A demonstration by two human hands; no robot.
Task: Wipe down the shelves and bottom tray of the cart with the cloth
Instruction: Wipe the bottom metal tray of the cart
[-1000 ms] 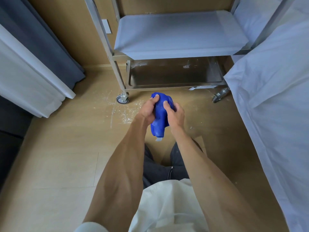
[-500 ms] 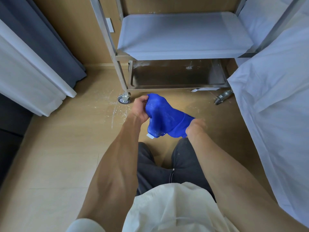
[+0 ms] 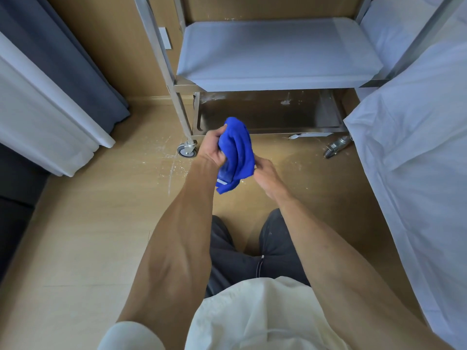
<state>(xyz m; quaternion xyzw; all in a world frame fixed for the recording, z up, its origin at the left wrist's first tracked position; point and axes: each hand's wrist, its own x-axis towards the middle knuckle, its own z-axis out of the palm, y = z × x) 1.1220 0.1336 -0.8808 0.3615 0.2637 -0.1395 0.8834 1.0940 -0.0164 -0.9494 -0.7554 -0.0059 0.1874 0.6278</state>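
While both hands bunch the blue cloth point(image 3: 236, 152), the cart point(image 3: 177, 97) stands just beyond.
Left hand point(image 3: 214, 150) grips the cloth; right hand point(image 3: 265, 173) pinches its lower edge, short of the bottom tray point(image 3: 267, 120).

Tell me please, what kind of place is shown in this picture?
Probably a hospital or clinic room, though I cannot be sure. A steel cart on wheels stands against the wall, a bed with white sheets is on the right, and long curtains hang on the left.
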